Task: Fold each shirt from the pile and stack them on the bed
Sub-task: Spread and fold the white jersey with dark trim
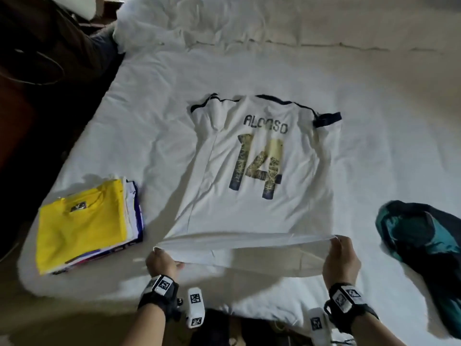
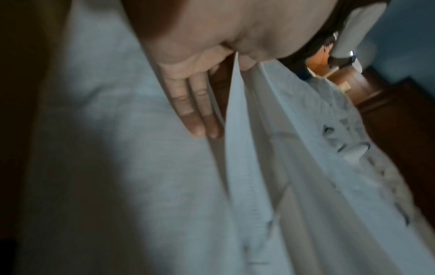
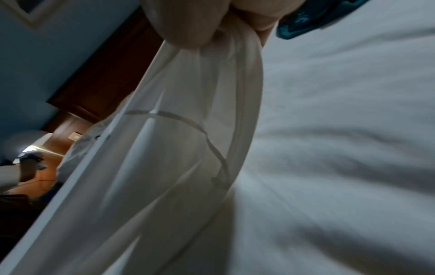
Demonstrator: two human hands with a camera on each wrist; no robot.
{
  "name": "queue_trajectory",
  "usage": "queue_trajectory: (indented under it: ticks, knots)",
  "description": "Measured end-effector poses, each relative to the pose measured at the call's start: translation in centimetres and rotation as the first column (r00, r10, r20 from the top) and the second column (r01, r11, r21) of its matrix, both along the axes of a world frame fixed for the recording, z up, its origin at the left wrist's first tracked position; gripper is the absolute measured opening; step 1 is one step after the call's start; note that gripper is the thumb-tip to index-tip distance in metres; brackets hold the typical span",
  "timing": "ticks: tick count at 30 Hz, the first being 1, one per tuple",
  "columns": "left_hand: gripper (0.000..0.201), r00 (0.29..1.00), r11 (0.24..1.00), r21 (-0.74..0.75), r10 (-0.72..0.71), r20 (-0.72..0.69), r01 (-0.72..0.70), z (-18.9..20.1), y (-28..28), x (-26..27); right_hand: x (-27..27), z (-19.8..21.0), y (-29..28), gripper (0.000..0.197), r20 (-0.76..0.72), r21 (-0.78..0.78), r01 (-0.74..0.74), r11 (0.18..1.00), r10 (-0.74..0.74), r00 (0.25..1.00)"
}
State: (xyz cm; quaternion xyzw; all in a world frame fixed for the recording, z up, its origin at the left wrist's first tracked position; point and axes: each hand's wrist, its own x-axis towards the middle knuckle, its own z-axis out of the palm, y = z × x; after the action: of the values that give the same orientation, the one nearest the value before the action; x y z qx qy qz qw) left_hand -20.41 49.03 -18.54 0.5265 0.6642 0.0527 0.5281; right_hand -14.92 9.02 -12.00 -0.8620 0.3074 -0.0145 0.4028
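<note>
Left hand (image 1: 161, 262) and right hand (image 1: 340, 257) each pinch a corner of the white shirt (image 1: 252, 171) hem, lifted off the bed (image 1: 149, 101); fingers mostly hidden behind cloth. Shirt lies back up mid-bed, long axis running away, collar far, sleeves folded in. Folded stack (image 1: 84, 226), yellow on top, near left. Teal garment (image 1: 424, 243) right, cut off by frame.

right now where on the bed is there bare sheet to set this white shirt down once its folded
Bare sheet lies beyond the folded stack and left of the white shirt, and also right of the shirt, beyond the teal pile. The near edge is crowded: both hands grip the hem between stack and pile.
</note>
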Motion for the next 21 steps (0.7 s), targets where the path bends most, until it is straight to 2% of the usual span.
queue_trajectory:
  ticks: [1, 6, 9, 11, 13, 15, 18, 20, 21]
  knots:
    - [0.026, 1.0, 0.999, 0.025, -0.031, -0.002, 0.031, 0.6, -0.3, -0.6, -1.0, -0.5, -0.3, 0.015, -0.022, -0.017, 0.013, 1.0, -0.013, 1.0]
    - [0.053, 0.942, 0.934, 0.133, -0.322, -0.094, 0.332, -1.6, 0.9, -4.0, -5.0, -1.5, -1.7, 0.026, -0.125, -0.062, 0.106, 0.992, -0.113, 0.986]
    - [0.051, 0.83, 0.823, 0.127, -0.53, -0.177, 0.553, -1.4, 1.6, -4.3, -6.7, -1.9, -2.2, 0.039, -0.176, -0.06, 0.134, 0.989, -0.143, 0.974]
    - [0.04, 0.752, 0.758, 0.076, -0.62, -0.224, 0.648, -0.7, 2.1, -3.5, -7.5, -2.1, -2.7, 0.04, -0.26, -0.015, 0.175, 0.985, -0.173, 0.95]
    - [0.034, 0.694, 0.71, 0.058, -0.663, -0.282, 0.702, 0.2, 2.4, -2.2, -7.5, -2.0, -3.1, 0.039, -0.292, 0.069, 0.264, 0.962, -0.233, 0.927]
    - [0.039, 0.649, 0.67, 0.055, -0.692, -0.314, 0.741, 0.9, 2.2, -0.5, -6.8, -2.6, -3.5, 0.039, -0.291, 0.124, 0.303, 0.945, -0.257, 0.922]
    - [0.043, 0.613, 0.65, 0.027, -0.701, -0.365, 0.76, 0.7, 1.2, 1.5, -5.0, -4.2, -4.0, 0.063, -0.416, 0.085, 0.223, 0.971, -0.168, 0.894]
    - [0.04, 0.596, 0.628, 0.048, -0.708, -0.378, 0.777, 0.0, 0.5, 2.4, -3.7, -5.2, -4.1, 0.058, -0.507, 0.071, 0.125, 0.99, -0.073, 0.859]
    - [0.037, 0.609, 0.629, 0.08, -0.7, -0.373, 0.773, -0.2, 0.2, 2.8, -3.1, -5.5, -4.2, 0.052, -0.528, 0.065, 0.083, 0.994, -0.036, 0.849]
